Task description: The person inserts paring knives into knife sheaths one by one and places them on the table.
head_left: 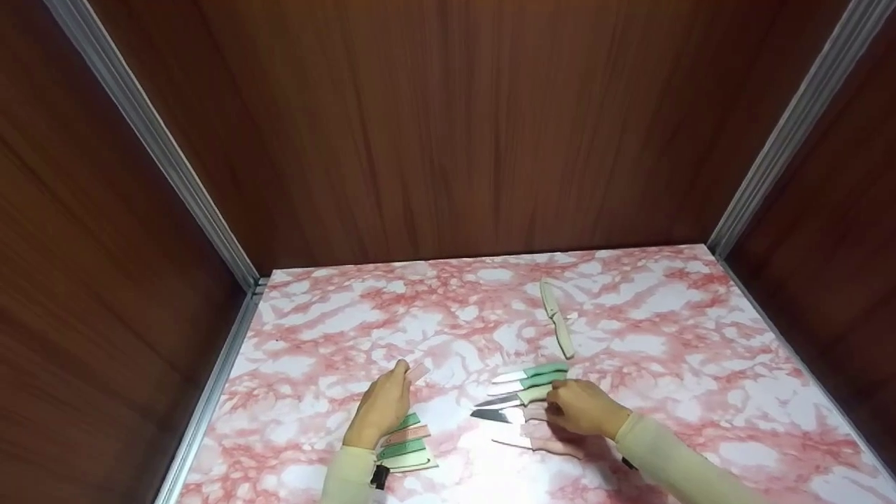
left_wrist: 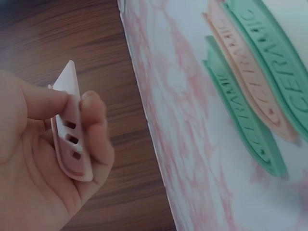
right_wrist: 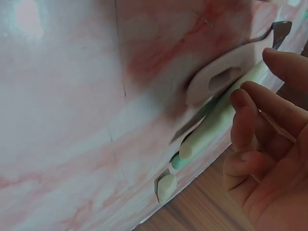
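**Operator:** State the left hand and its part.

**Technician:** The left hand [head_left: 378, 409], lower centre-left of the head view, pinches a pink sheath [left_wrist: 72, 127] between thumb and fingers. In the left wrist view, the sheath's long axis runs nearly vertical, with its pointed end up and its rounded, slotted end down.

**Operator:** And the right hand?

**Technician:** The right hand [head_left: 586, 407], lower right of centre, is at the knife handles, fingers bent, thumb and index finger parted beside the cream handle [right_wrist: 211, 125]. Whether it grips cannot be told.

**Operator:** Knife orientation?

**Technician:** Five knives lie in a row, lower centre, blades left, handles right. Two green knives [head_left: 549, 367] have pale blades; the dark-bladed knife [head_left: 490, 415] has a pink handle pierced by an elongated hole. Above them, a cream knife [head_left: 558, 318] slants from upper left to lower right, handle end lowest.

**Operator:** Remaining parts?

**Technician:** Green, pink and cream sheaths [head_left: 407, 435] lie beside the left wrist; some bear "CERAMIC" lettering. The table top [head_left: 315, 357] is glossy, red-and-white marbled.
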`<state>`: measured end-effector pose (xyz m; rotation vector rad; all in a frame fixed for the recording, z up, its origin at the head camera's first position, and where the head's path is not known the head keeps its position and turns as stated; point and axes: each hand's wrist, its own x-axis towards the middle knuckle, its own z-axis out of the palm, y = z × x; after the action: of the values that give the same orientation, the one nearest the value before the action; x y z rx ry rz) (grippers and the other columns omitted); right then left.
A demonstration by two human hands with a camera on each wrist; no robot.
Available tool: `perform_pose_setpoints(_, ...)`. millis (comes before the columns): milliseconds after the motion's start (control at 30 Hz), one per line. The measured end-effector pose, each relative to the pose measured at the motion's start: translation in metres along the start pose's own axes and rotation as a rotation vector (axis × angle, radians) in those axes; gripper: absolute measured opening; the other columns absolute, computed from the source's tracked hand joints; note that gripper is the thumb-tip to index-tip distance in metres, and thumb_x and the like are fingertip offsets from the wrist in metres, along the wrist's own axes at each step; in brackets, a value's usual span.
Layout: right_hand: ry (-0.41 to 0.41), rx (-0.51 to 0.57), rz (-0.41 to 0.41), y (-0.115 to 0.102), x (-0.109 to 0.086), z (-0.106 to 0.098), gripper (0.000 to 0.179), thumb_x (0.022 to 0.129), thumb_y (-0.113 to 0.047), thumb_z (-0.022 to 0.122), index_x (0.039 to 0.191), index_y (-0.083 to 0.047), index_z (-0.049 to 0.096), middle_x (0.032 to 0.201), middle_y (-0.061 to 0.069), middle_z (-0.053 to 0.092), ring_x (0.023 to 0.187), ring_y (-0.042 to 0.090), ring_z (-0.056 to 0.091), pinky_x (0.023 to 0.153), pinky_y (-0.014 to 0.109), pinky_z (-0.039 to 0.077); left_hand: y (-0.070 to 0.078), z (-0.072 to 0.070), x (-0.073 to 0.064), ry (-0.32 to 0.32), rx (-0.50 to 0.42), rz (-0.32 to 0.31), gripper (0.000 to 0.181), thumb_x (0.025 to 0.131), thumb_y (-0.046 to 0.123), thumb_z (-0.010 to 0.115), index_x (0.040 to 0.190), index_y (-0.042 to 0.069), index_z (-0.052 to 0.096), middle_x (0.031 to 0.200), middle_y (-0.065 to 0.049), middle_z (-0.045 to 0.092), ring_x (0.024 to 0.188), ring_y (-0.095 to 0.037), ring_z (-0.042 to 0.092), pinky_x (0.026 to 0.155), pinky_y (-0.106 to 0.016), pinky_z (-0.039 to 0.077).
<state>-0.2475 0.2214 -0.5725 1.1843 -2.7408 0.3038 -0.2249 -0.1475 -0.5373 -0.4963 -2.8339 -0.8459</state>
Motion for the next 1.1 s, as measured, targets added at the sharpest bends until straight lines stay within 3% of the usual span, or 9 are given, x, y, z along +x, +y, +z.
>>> perform_pose_setpoints(500, -0.029, -0.003, 0.032, -0.002, -0.004, 0.01, 0.021, 0.072, -0.013, 0.076, 0.065, -0.015, 0.056, 0.069, -0.006, 0.046, 0.057, 0.01, 0.047, 0.051, 0.031, 0.043, 0.006, 0.002, 0.001, -0.011, -0.02, 0.027, 0.005, 0.099, 0.012, 0.047, 0.097, 0.007, 0.047, 0.073, 0.001, 0.049, 0.059, -0.014, 0.047, 0.054, -0.032, 0.041)
perform_pose_setpoints(900, -0.075, 0.116, -0.027, -0.003, -0.003, 0.007, 0.017, 0.078, -0.007, 0.069, 0.073, -0.012, 0.054, 0.074, -0.005, 0.044, 0.066, 0.01, 0.044, 0.058, 0.029, 0.04, 0.01, 0.0, 0.002, -0.049, -0.064, 0.014, 0.012, 0.101, 0.017, 0.045, 0.095, 0.009, 0.053, 0.072, 0.004, 0.047, 0.062, -0.011, 0.046, 0.058, -0.032, 0.043)
perform_pose_setpoints(1100, -0.116, 0.239, 0.046, -0.003, -0.003, 0.002, 0.006, 0.089, -0.006, 0.058, 0.088, -0.01, 0.052, 0.075, -0.006, 0.05, 0.07, 0.011, 0.051, 0.062, 0.034, 0.042, 0.019, -0.001, 0.005, -0.07, -0.103, 0.0, 0.015, 0.1, 0.02, 0.047, 0.087, 0.014, 0.051, 0.067, 0.006, 0.044, 0.059, -0.01, 0.042, 0.056, -0.029, 0.038)
